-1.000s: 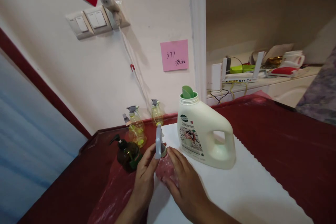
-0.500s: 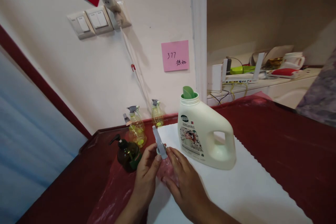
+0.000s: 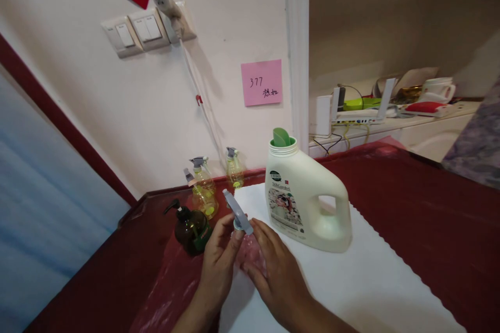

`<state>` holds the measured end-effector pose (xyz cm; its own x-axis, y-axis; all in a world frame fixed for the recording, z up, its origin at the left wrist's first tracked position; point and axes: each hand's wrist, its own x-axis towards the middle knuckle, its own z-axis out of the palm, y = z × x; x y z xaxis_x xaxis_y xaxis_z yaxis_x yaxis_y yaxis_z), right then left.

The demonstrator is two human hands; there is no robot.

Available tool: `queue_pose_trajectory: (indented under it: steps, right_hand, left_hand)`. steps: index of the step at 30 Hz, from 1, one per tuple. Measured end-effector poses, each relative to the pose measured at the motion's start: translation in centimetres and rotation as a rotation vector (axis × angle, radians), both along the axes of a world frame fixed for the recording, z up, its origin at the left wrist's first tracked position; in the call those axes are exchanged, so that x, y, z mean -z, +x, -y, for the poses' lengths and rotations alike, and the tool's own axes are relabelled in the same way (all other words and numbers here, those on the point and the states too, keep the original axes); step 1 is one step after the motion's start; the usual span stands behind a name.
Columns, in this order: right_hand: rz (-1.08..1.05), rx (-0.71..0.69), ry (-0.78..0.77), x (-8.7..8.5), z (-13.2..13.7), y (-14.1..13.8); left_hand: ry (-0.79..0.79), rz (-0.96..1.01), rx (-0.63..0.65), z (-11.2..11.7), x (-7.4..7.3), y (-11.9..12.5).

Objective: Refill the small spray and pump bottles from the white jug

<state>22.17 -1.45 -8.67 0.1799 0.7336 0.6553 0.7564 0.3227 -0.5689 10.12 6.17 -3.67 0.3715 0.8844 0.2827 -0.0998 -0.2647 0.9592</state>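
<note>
My left hand [image 3: 219,263] pinches the grey spray head [image 3: 236,211] on top of a small clear pink-tinted bottle [image 3: 250,251]. My right hand [image 3: 275,273] wraps round the body of that bottle and steadies it on the white cloth [image 3: 371,281]. The spray head points up and to the left. Just right of the hands stands a cream detergent jug [image 3: 304,197] with a handle and an open mouth showing a green spout.
A dark brown pump bottle [image 3: 189,226] stands left of my hands on the red table cover [image 3: 429,203]. Three yellow-green spray bottles [image 3: 203,190] line the wall behind. A pink note, wall switches and a hanging cable are on the wall. A cluttered shelf is at right.
The grey spray head has turned in my left fingers from upright to slanting up-left. My right hand has stayed on the bottle.
</note>
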Motion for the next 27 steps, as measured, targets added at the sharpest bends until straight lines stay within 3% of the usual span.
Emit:
queue_pose_trajectory:
  steps: [7,19,27]
  right_hand:
    - [0.005,-0.004,-0.011,-0.22,-0.01,0.10]
    - [0.058,0.057,0.038,0.19,-0.04,-0.06]
    - [0.057,0.043,0.020,-0.12,0.04,0.08]
  left_hand:
    - [-0.045,0.039,-0.002,-0.10,0.58,-0.30]
    - [0.018,0.059,0.006,-0.15,0.75,-0.01]
    - [0.002,0.076,0.001,0.06,0.35,0.03]
